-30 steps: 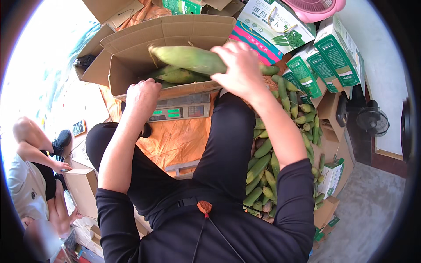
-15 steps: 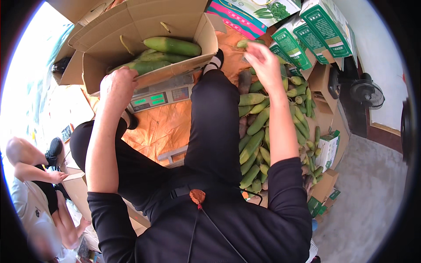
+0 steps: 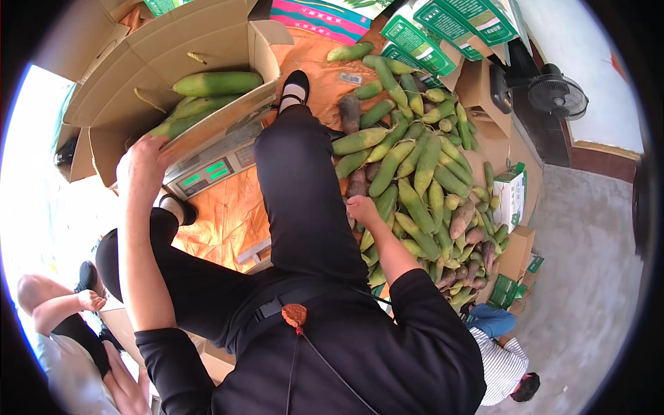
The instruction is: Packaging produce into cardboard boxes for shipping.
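My left hand (image 3: 143, 167) is closed over the near rim of an open cardboard box (image 3: 114, 104). Inside the box lie several large green radishes (image 3: 217, 84). Beneath the box is a digital scale (image 3: 207, 174) with lit green displays. My right hand (image 3: 361, 209) is low beside my knee, at the near left edge of a big heap of green radishes (image 3: 415, 200). Its fingers are curled in, and whatever they hold, if anything, is hidden. A dark purplish root (image 3: 357, 183) lies just beyond that hand.
An orange sheet (image 3: 218, 232) covers the ground. Green and white cartons (image 3: 422, 45) stand behind the heap; a black fan (image 3: 557, 95) is at the right. One person sits at the lower left (image 3: 59, 311), another in a striped top (image 3: 501, 363) at the lower right.
My right hand has come down from above the far end of the heap to beside my knee, its fingers now curled. The view has swung right; my left hand stays at the box rim.
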Action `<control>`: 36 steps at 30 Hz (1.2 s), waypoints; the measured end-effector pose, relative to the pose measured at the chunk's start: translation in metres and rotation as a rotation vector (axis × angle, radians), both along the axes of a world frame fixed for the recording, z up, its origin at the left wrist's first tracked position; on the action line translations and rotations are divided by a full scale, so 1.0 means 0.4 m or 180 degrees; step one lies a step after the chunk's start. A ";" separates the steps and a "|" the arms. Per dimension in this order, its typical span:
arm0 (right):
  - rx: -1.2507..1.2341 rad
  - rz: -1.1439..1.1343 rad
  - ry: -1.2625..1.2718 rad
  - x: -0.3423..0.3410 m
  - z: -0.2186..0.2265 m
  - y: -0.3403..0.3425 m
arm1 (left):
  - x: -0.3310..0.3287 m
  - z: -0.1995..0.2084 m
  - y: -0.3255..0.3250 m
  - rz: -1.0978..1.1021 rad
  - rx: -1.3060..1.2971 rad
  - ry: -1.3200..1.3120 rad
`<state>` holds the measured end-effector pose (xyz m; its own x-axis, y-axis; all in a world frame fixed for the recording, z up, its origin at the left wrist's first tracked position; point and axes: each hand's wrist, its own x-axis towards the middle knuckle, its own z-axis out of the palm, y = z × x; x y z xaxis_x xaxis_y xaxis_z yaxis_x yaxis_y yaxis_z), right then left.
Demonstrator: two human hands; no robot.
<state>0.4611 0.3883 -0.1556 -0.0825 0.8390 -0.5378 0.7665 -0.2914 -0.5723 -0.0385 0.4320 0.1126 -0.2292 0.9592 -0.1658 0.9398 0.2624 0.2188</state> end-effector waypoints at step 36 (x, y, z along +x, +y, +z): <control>-0.1021 -0.3163 0.0977 0.017 0.018 0.474 | 0.003 0.046 -0.003 0.0378 -0.0399 -0.0009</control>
<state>0.4677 0.5780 -0.1484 0.3872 0.4293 -0.8159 -0.0569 -0.8721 -0.4859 -0.0372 0.4306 0.1310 -0.3392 0.8971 -0.2832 0.9000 0.3971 0.1800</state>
